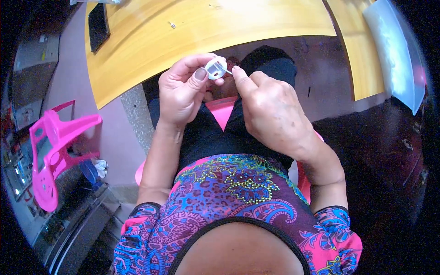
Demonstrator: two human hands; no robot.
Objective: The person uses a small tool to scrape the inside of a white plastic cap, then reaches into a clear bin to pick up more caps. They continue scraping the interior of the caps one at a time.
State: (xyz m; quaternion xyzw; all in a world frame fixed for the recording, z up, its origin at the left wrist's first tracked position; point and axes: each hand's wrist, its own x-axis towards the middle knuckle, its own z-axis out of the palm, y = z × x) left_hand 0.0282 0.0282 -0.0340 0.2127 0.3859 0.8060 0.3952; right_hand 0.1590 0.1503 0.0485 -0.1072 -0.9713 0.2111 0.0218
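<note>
My left hand (181, 89) is closed, pinching a small round white plastic piece (215, 68) between thumb and fingers. The piece has a raised or cut-out rectangular shape in its middle. My right hand (272, 105) is closed around a thin metal rod (228, 72), whose far end meets the right side of the white piece. Most of that tool is hidden inside my right hand, so its kind does not show. Both hands are above my lap, just off the near edge of the wooden table (206, 30).
On the table lie a black phone (98, 27) at the far left and a tiny metal piece (172, 24). A whitish plastic bag (395, 55) hangs over the table's right end. To the left stands a pink plastic chair (51, 142). My dark-clad legs (206, 142) extend under the table.
</note>
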